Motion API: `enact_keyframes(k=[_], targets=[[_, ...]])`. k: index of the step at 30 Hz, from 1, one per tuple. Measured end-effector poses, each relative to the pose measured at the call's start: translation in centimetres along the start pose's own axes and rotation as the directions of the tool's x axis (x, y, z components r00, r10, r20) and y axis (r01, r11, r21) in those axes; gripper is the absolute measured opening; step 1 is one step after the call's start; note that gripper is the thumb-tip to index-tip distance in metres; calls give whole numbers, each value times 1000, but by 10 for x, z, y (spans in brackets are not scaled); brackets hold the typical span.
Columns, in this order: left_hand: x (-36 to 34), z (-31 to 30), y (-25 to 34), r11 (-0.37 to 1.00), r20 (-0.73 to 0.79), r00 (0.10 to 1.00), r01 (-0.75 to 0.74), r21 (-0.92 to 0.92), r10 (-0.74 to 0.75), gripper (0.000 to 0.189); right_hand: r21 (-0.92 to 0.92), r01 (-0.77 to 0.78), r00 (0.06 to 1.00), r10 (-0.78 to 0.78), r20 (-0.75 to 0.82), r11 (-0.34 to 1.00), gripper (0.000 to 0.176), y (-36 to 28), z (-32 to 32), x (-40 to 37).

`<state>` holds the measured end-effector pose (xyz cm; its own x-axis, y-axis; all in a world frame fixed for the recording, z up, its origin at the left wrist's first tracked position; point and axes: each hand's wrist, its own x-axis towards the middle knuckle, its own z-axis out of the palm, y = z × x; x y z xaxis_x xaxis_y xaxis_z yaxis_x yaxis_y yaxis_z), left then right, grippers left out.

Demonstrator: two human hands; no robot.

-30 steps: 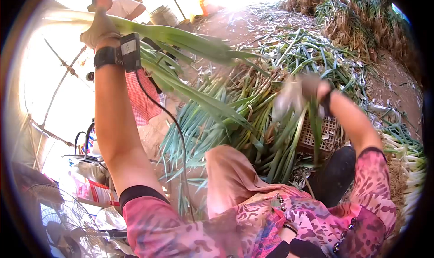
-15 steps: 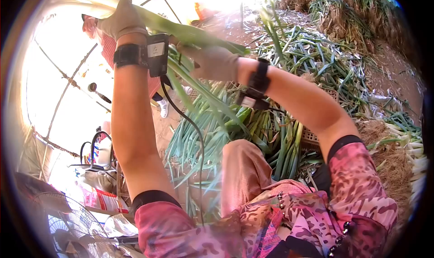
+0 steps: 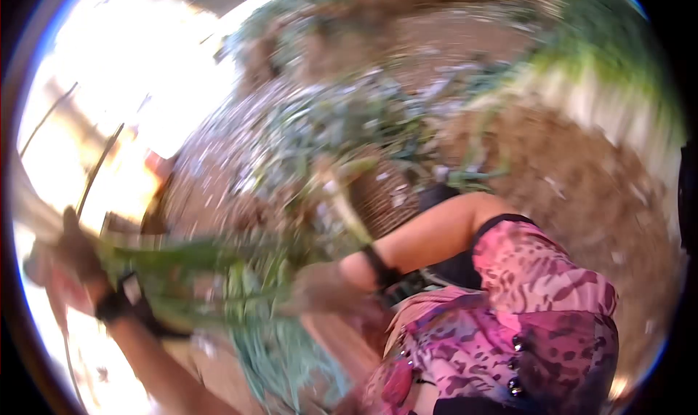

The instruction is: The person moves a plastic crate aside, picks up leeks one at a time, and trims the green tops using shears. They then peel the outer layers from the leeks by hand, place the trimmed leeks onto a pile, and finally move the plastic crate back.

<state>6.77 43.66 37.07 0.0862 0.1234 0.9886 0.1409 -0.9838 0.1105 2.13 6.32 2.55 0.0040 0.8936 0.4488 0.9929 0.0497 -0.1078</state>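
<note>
My left hand (image 3: 76, 258), gloved and with a black strap on the wrist, is at the far left, closed around a bundle of large green onions (image 3: 171, 258). Their pale stalks point up and left, and the green leaves trail right toward my other hand. My right hand (image 3: 316, 288), also gloved, is beside the leaf ends above my knee. Motion smears its fingers, so its grip does not show. More green onion leaves (image 3: 291, 364) hang or lie below, between my hands.
A row of green onions with white stalks (image 3: 589, 98) lies at upper right, beside brown soil or root litter (image 3: 560, 189). Loose leaves (image 3: 327, 117) cover the ground ahead. A woven basket (image 3: 385, 197) stands near my right forearm. Bright light washes out the left side.
The view has swung to the right and blurred. My left hand, still on the green onions, now appears lower and farther left; my right hand appears lower, nearer my knee.
</note>
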Motion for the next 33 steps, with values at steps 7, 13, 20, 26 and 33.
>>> enact_keyframes(k=[7, 13, 20, 26, 33], targets=[[-240, 68, 219, 674, 322, 609, -725, -146, 725, 66, -875, -312, 894, -196, -402, 371, 56, 53, -161, -20], [-291, -25, 365, 749, 645, 381, -371, -549, 662, 63, -673, -538, 797, 567, -208, 507, 81, 51, -160, -131], [-221, -36, 516, 497, 224, 475, -591, -635, 851, 65, -566, -762, 544, 784, -297, 314, 28, -23, -331, -228], [-100, -115, 696, 375, -564, 558, -829, -415, 608, 76, -237, -969, 170, 513, -841, -68, 41, -159, -500, -362], [-180, -80, 665, 198, -278, 502, -701, -685, 819, 75, 289, -747, -496, 213, -842, -599, 72, -302, -502, -655]])
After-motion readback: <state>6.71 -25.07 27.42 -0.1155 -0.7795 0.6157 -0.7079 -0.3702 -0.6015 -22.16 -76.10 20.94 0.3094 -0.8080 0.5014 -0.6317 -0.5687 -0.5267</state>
